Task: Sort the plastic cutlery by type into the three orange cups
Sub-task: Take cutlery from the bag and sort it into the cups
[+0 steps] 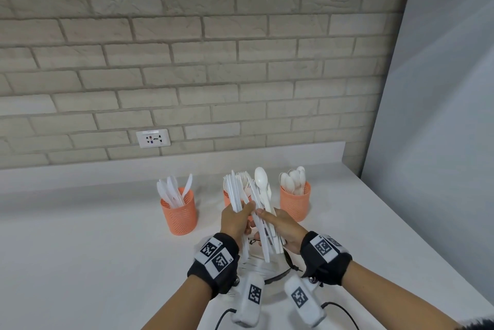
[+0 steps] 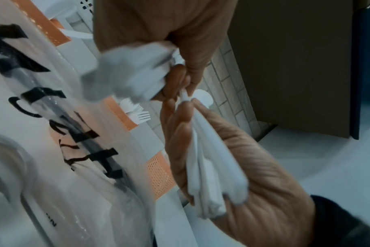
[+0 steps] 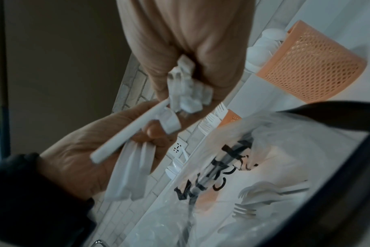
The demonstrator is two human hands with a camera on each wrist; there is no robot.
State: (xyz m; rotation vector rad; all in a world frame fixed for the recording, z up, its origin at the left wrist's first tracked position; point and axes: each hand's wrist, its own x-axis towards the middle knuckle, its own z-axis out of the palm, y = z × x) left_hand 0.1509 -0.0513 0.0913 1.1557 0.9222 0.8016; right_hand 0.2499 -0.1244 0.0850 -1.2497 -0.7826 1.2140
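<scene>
Three orange mesh cups stand in a row on the white counter: the left cup (image 1: 179,216) holds knives, the middle cup (image 1: 227,199) holds forks and is partly hidden behind my hands, the right cup (image 1: 295,202) holds spoons. My left hand (image 1: 236,218) grips a fan of white cutlery (image 1: 235,192) by the handles (image 2: 211,183). My right hand (image 1: 283,222) grips another bunch (image 3: 127,150), with a spoon (image 1: 261,182) sticking up. Both hands meet thumb to thumb in front of the middle cup, above the counter.
A clear plastic bag (image 3: 254,163) with black lettering and more cutlery inside lies under my wrists. A brick wall with a socket (image 1: 153,138) backs the counter. A pale panel (image 1: 441,115) closes off the right side.
</scene>
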